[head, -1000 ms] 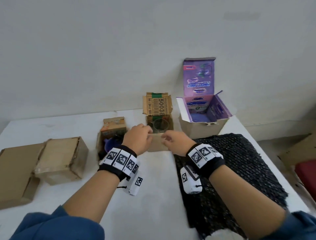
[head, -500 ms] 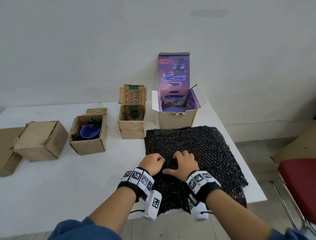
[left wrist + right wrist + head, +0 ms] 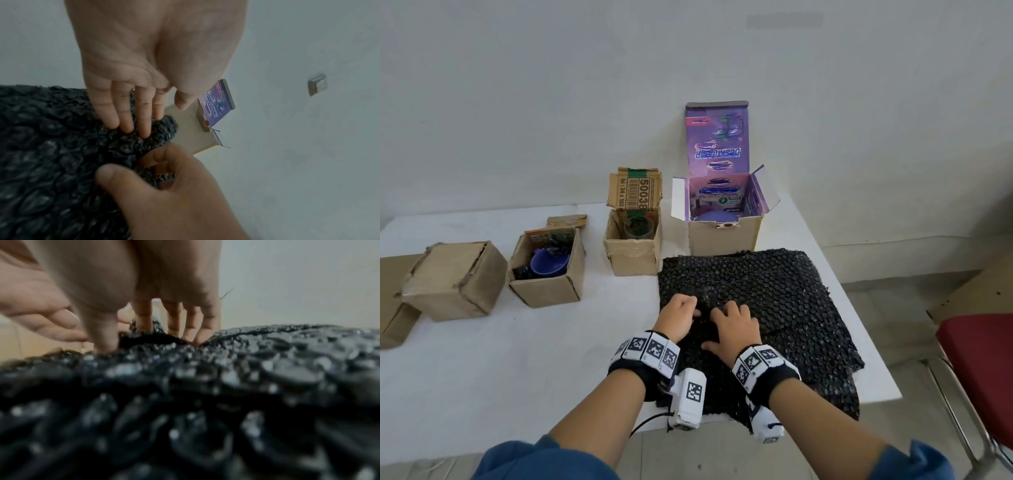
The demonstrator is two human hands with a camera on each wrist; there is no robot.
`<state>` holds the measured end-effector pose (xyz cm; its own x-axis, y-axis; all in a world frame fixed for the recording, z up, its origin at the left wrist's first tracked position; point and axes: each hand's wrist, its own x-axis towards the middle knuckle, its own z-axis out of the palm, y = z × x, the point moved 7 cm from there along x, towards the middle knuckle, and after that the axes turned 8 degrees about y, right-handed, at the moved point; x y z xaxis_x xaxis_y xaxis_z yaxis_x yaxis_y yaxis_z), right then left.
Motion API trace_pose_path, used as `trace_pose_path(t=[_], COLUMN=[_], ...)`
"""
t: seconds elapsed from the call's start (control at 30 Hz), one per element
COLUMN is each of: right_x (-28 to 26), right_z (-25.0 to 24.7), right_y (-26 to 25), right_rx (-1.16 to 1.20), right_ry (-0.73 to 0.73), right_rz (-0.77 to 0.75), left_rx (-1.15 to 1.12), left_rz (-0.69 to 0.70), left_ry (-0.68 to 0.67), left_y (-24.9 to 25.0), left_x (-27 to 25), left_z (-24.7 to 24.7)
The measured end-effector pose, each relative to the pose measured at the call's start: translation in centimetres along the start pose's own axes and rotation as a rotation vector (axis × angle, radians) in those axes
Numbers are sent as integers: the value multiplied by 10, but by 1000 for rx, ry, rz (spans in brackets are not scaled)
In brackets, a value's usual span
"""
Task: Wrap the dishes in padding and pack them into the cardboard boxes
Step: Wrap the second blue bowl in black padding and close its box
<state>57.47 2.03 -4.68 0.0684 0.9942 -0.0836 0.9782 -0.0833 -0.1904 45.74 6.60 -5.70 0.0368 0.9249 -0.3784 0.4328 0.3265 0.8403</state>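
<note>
Left hand (image 3: 677, 317): fingers curled, thumb and forefinger pinching a raised fold of the wrap (image 3: 774, 301) — the left wrist view showed the pinch plainly.
Right hand (image 3: 736, 325): just right of the left, fingers fairly straight and spread, tips pressed down on the wrap at the same fold; it grasped nothing.
Wrap: a black bubble sheet spread under both sets of fingers, its near edge hanging over the table (image 3: 482, 377) edge.
Writing: the purple box (image 3: 722, 233), straight beyond the fingertips, stood open with its lid upright; the lid's big print was upside down and too blurred to read with certainty. The glass box (image 3: 633, 253), beyond and a little left, had a flap marked "50038" beside a barcode, and "24 x 180".
Dishes: a glass (image 3: 638, 226) stood inside that box — a blue bowl (image 3: 549, 265) lay in the next box (image 3: 548, 270) further left, with black padding round it; something rounded and purple showed low inside the purple box.
Far left: a closed box (image 3: 453, 281), well apart from the fingers.
Surface: white tabletop.
Room: plain pale wall behind; tiled floor and a red chair (image 3: 983, 370) to the right of the fingers.
</note>
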Motion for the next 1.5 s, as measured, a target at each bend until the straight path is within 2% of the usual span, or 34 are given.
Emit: trace_pose_path(t=[0.07, 0.2, 0.3, 0.4, 0.47, 0.53, 0.67, 0.83, 0.87, 0.93, 1.0, 1.03, 1.2, 1.4, 1.5], right_x=[4, 9, 9, 3, 1, 2, 5, 16, 18, 26, 34, 38, 60, 94, 114], right_z=[-3, -26, -30, -23, -25, -27, -27, -44, -50, -56, -59, -61, -72, -76, -65], right_y=[4, 33, 72, 104, 117, 122, 115, 110, 101, 81, 52, 37, -56, -178, -224], right_rx=[99, 605, 937, 1283, 1248, 1136, 994, 743, 765, 970, 1126, 1133, 1078, 813, 726], right_ry=[75, 225, 280, 268, 284, 260, 164, 234, 238, 206, 125, 106, 143, 195, 122], right_rz=[23, 161, 372, 621, 628, 567, 492, 423, 393, 338, 300, 274, 71, -100, -117], left_rx=[-96, -160, -196, -135, -81, -51, -181, -337, -336, -306, -300, -312, -396, -53, 203], left_rz=[27, 109, 90, 43, 4, -33, -98, -21, 26, 122, 160, 158, 134, 265, 333], left_ry=[28, 191, 135, 45, 6, -12, 10, -65, -73, -80, -48, -14, 131, 264, 301], left_y=[6, 13, 21, 27, 27, 27, 25, 35, 37, 42, 44, 45, 29, 6, -1], left_x=[-1, 2, 0, 3, 7, 13, 27, 34, 34, 32, 29, 28, 29, 48, 71], left_z=[0, -10, 6, 33, 50, 64, 73, 48, 38, 13, -17, -35, -133, -253, -292])
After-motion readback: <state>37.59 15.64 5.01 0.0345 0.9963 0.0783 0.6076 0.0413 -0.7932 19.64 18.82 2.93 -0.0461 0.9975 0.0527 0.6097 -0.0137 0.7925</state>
